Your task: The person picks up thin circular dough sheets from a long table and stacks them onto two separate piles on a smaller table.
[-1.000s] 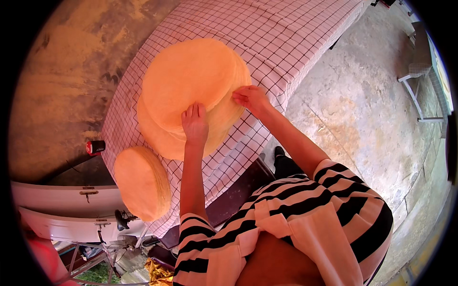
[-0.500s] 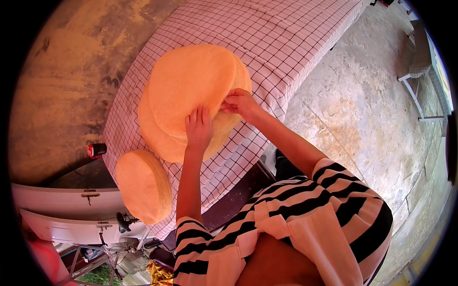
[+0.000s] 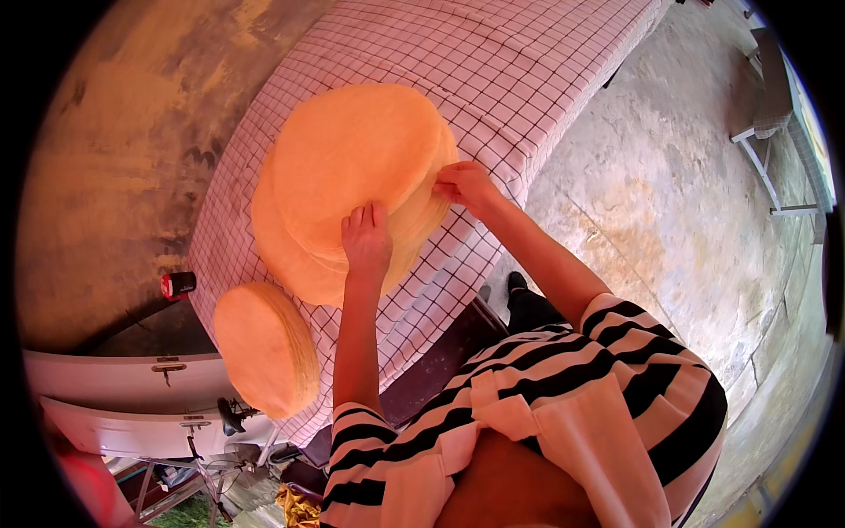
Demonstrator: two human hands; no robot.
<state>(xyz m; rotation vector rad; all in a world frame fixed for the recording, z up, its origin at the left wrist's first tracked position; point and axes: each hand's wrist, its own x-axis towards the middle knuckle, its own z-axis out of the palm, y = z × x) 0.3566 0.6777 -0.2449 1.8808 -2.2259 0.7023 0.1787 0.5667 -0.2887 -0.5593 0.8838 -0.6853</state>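
The left hand (image 3: 366, 239), fingers bunched, touches the near side of the large stack (image 3: 352, 163), which spreads just beyond it on the table (image 3: 502, 79). The right hand (image 3: 465, 187), narrow, is at its right edge; whether either grips anything, I cannot tell. The small stack (image 3: 260, 348) lies left of the left hand.

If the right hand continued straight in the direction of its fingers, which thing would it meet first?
The right hand would probably meet the large stack of round yellow sheets, at its right edge. The depth is unclear; it may be touching there.
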